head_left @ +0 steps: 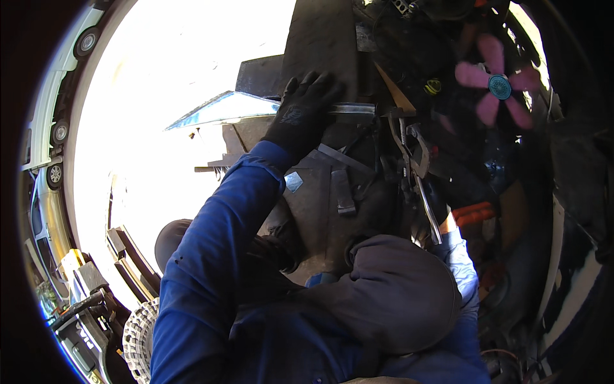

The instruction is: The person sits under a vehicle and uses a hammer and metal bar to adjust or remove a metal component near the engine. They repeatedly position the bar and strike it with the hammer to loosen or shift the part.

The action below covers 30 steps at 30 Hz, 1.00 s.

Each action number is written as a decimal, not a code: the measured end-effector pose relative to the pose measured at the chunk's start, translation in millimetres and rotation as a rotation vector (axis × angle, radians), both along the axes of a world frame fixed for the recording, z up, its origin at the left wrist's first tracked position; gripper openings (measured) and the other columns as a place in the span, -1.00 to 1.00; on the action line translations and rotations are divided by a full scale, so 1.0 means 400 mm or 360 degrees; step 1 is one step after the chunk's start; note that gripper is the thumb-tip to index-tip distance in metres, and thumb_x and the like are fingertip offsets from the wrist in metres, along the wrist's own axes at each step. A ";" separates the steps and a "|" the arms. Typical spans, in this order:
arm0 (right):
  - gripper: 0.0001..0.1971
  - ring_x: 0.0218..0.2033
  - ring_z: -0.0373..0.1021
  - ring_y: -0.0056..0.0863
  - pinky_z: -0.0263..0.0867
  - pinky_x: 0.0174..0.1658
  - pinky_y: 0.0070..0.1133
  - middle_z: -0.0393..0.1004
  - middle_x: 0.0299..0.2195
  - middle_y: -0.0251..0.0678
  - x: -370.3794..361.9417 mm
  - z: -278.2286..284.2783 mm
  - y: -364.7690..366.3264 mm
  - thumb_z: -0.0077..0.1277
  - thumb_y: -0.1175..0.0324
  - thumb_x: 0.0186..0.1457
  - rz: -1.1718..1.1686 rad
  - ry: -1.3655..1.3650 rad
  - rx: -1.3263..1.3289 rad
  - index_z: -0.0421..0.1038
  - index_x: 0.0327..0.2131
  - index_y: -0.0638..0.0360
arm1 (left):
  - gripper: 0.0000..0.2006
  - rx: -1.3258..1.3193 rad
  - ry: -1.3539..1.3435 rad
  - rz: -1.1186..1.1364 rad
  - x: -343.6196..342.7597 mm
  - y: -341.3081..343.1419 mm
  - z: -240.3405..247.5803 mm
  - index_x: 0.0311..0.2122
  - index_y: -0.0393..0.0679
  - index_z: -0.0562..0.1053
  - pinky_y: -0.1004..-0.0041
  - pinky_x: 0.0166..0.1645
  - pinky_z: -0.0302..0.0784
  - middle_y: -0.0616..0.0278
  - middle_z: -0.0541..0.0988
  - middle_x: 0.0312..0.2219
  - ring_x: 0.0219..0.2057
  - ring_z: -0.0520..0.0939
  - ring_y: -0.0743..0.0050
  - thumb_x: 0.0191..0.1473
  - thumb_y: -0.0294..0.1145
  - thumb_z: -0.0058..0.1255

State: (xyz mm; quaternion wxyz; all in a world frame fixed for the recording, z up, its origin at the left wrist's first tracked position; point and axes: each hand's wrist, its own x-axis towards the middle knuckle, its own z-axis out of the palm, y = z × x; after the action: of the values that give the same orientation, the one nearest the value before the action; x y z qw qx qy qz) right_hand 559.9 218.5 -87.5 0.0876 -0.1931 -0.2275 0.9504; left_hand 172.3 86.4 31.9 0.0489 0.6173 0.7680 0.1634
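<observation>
our left hand (302, 115), fingers spread unclenched, likely steadies the metal strip (355, 109); in shadow, our right hand (437, 203) we can't tell; next calls for even pressure.

Pink fan (499, 88) upper right; white vehicle (54, 95), yellowish car (52, 208) far left.

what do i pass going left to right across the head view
white vehicle → pale woven round object → gloved left hand → clamp-like metal tool → pink-bladed fan
</observation>
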 end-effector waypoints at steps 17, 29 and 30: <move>-0.70 -0.67 0.42 -0.51 0.29 -0.62 -0.60 0.59 -0.46 -0.27 -0.345 0.155 0.319 -0.06 0.16 0.35 0.0389 -0.0825 0.1519 0.52 -0.05 0.11 | -0.38 0.0119 -0.0166 -0.0060 -0.019 -0.002 0.003 0.31 -0.02 0.37 -0.06 0.50 -0.12 0.05 0.23 0.40 0.45 0.12 -0.09 0.14 -0.28 0.22; -0.65 -0.36 0.59 -0.30 0.54 -0.36 -0.42 0.62 -0.20 -0.12 -0.396 0.110 0.394 -0.06 0.18 0.34 0.0687 -0.0969 0.0574 0.51 0.04 0.15 | -0.57 0.0494 -0.0382 0.0404 0.012 0.028 -0.018 0.15 -0.04 0.52 -0.04 0.43 0.05 0.03 0.42 0.26 0.36 0.30 -0.01 0.20 -0.17 0.13; -0.65 -0.35 0.59 -0.30 0.54 -0.35 -0.42 0.62 -0.19 -0.12 -0.391 0.118 0.395 -0.06 0.18 0.34 0.0688 -0.0986 0.0589 0.50 0.04 0.15 | -0.55 0.0520 -0.0387 0.0474 0.016 0.038 -0.019 0.17 -0.03 0.50 -0.03 0.42 0.07 0.03 0.42 0.26 0.36 0.31 0.02 0.20 -0.16 0.13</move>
State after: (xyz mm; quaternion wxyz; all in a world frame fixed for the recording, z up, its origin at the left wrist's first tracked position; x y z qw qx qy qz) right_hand 403.4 376.6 -40.1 -0.1531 -0.3985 -0.4453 0.7870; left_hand 178.6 101.4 24.4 0.0159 0.4729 0.8024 0.3637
